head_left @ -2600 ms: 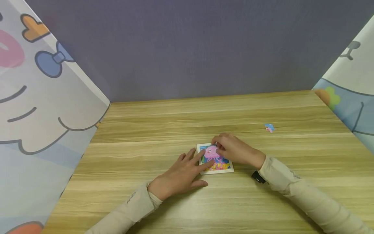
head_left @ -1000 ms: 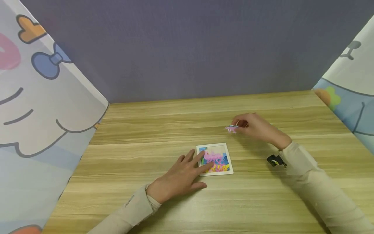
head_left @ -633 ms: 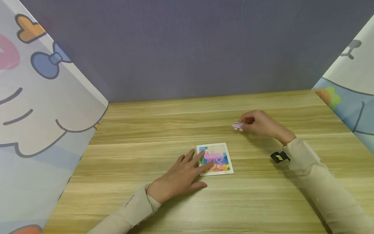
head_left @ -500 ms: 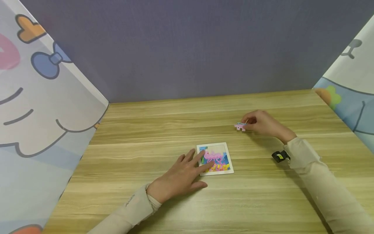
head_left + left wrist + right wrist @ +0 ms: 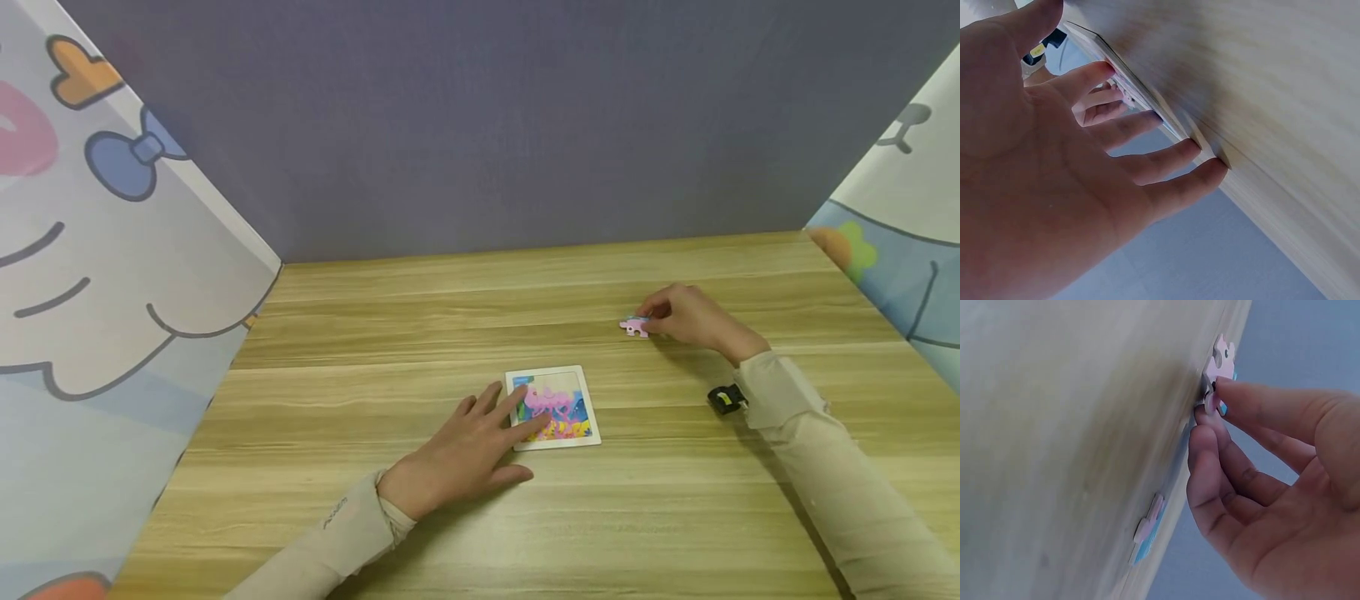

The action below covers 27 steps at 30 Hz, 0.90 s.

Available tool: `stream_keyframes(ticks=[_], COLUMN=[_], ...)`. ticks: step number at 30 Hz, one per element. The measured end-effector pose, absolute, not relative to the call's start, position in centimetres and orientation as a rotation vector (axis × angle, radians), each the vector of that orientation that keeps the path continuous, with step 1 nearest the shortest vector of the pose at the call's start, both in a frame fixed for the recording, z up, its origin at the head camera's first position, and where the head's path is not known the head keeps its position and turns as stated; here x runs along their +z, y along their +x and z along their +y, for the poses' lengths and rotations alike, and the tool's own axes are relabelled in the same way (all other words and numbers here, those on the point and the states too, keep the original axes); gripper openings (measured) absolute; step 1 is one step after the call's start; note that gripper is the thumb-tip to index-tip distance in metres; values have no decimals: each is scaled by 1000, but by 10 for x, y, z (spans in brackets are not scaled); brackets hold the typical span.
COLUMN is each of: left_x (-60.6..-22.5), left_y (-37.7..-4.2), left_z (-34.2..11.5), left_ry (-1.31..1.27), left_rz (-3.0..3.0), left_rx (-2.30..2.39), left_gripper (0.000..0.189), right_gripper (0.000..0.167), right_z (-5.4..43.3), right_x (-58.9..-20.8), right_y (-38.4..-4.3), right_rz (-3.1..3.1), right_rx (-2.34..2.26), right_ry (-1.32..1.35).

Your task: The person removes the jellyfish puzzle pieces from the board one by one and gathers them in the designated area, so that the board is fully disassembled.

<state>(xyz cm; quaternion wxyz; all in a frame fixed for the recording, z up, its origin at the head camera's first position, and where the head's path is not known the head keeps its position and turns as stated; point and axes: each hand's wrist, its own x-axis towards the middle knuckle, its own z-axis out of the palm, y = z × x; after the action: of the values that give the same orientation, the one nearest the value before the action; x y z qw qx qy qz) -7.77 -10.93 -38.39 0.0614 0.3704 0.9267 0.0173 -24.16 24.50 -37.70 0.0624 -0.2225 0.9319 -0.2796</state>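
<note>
Wood-grain tabletop spans the lower half of the head view. Nearest, at bottom left, a pale sleeve leads to the left hand, palm down with fingers spread. Two of its fingers lie over the puzzle board, which rests flat at lower centre; the others lie beside it. Bare backing shows in the board's upper part, above fitted pieces in pink, blue and yellow. Assessment: board light and stiff, apt to slide on a smooth surface; best steadied along its white border.

Farther up, right of centre, a black device sits by the cuff of the right hand. That hand pinches a pink puzzle piece between thumb and finger at one end. Whether the piece touches the tabletop cannot be told. Assessment: piece thin, rigid and very light; its printed face may slip, and the narrow knobs look weakest. Opposite edges offer the sounder hold. A second piece lies ungrasped in the lower middle of the right wrist view; low as it lies, an edge lift seems advisable.

Beyond, a grey-purple wall crosses the top of the head view.
</note>
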Motion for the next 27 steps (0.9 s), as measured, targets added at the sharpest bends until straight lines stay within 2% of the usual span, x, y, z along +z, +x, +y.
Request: stream_keyframes(ticks=[27], left_x=[-384], left_y=[-78], left_z=[-110], left_ry=[1136], left_rz=[2807], left_rx=[82], left_gripper=[66], right_gripper=[16], right_z=[221], right_x=[-368], right_y=[-229], right_rz=[2906], right_rx=[-744], right_ry=[-771])
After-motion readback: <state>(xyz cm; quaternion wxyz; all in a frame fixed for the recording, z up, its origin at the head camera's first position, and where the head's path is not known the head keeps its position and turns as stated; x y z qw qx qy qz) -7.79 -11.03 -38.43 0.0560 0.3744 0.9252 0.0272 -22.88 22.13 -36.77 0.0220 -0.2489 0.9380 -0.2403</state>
